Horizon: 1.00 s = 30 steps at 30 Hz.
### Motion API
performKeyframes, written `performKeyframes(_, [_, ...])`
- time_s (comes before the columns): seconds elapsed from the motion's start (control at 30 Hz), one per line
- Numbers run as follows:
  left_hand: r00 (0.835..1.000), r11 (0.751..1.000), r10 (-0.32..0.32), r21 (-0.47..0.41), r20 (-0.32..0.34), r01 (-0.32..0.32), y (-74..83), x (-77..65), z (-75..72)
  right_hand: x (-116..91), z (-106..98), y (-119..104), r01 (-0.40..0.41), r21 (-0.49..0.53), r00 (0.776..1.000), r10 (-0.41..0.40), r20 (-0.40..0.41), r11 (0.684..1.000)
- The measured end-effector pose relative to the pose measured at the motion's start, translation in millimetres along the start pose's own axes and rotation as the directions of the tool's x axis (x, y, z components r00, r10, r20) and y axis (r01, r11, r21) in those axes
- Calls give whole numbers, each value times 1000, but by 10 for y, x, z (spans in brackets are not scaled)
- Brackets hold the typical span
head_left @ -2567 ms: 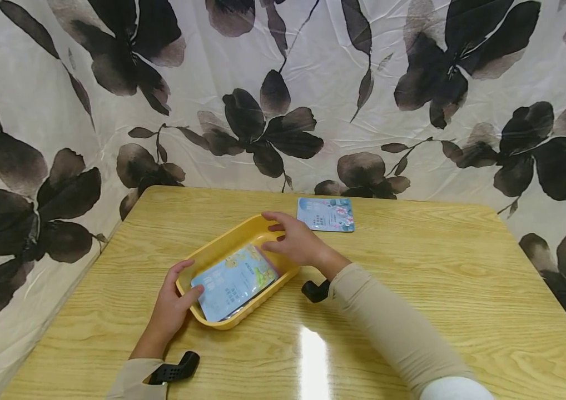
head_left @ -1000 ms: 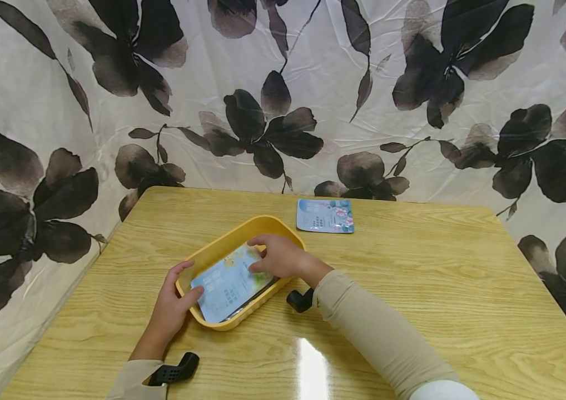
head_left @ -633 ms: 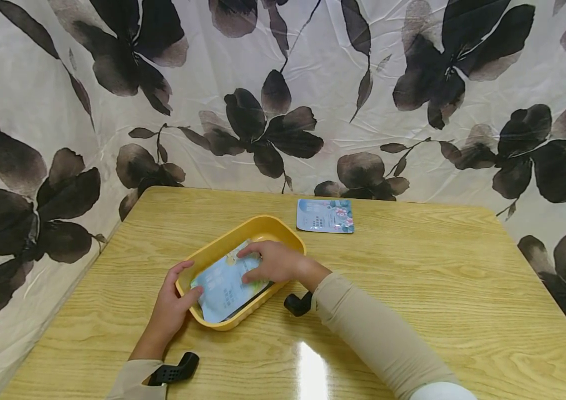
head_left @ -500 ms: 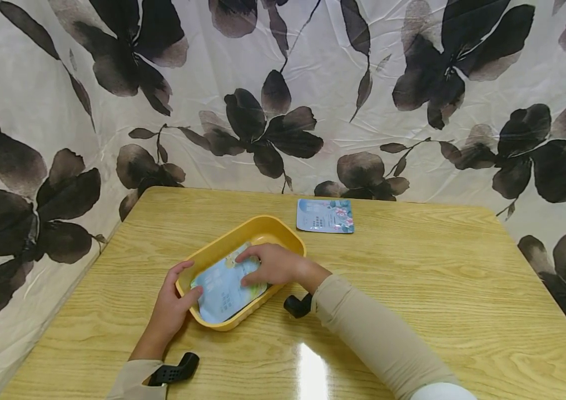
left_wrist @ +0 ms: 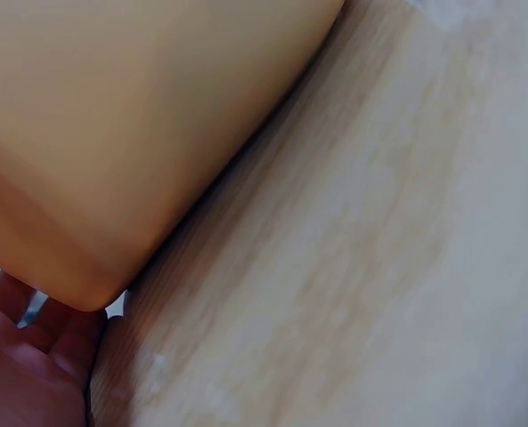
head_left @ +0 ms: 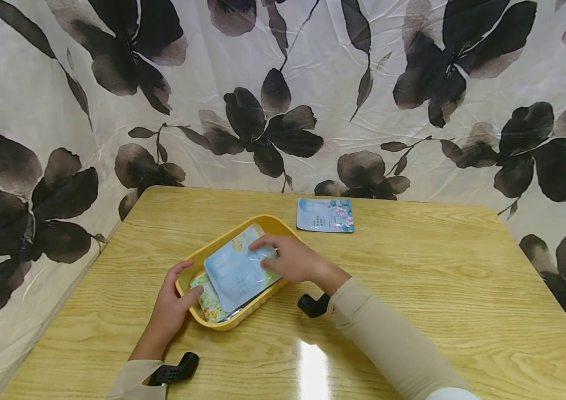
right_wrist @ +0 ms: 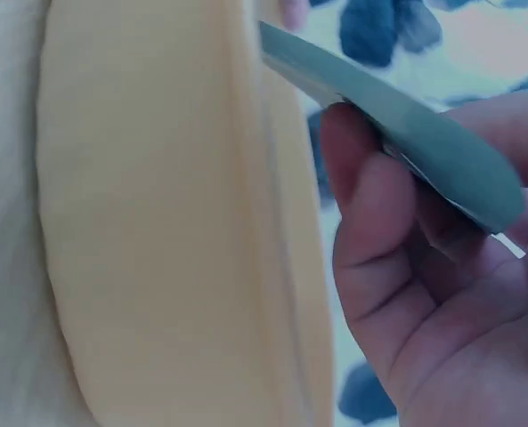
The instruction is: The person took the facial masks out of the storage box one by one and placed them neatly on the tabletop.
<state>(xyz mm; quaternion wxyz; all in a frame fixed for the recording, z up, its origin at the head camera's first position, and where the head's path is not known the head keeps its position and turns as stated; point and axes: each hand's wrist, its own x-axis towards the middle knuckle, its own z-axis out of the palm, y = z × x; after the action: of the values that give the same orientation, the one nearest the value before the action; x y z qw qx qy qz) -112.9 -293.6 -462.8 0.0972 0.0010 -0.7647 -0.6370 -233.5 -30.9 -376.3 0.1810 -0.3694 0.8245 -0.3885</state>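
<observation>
Centrally, my right fingers (head_left: 267, 241) pinch the blue packet (head_left: 238, 270), its long axis slanting lower-left toward my left fingers (head_left: 179, 270) gripping the tray (head_left: 255, 305).

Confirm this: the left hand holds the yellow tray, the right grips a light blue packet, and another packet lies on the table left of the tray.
Wrong side: the head view shows the other packet on the table to the right of the yellow tray. The rest stands.
</observation>
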Motion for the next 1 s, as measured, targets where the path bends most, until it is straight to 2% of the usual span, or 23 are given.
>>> performKeyframes(0.23, [1000,999,-2,-36,13,2,-9,-4,-12,-185,-367,176,36,77,982,-21,-188,996])
performKeyframes(0.37, [1000,999,-3,-38,15,4,-15,-2,-14,-325,-592,278,39,135,957,2,-291,990])
performKeyframes(0.43, [1000,999,-4,-35,15,4,-17,1,-14,-399,-705,337,33,155,936,24,-351,987])
performKeyframes(0.53, [1000,999,-4,-32,18,5,-21,2,-15,-506,-866,454,19,188,896,67,-439,982])
performKeyframes(0.77, [1000,999,0,-42,14,1,-14,5,-14,-729,-1206,825,-2,253,772,162,-615,968])
performKeyframes(0.9, [1000,999,-5,-34,13,5,-4,4,-13,-841,-1355,1060,-50,278,708,230,-668,959])
performKeyframes(1.0, [1000,1000,-19,-20,14,19,4,-1,-15,-910,-1428,1215,-91,307,676,285,-680,947])
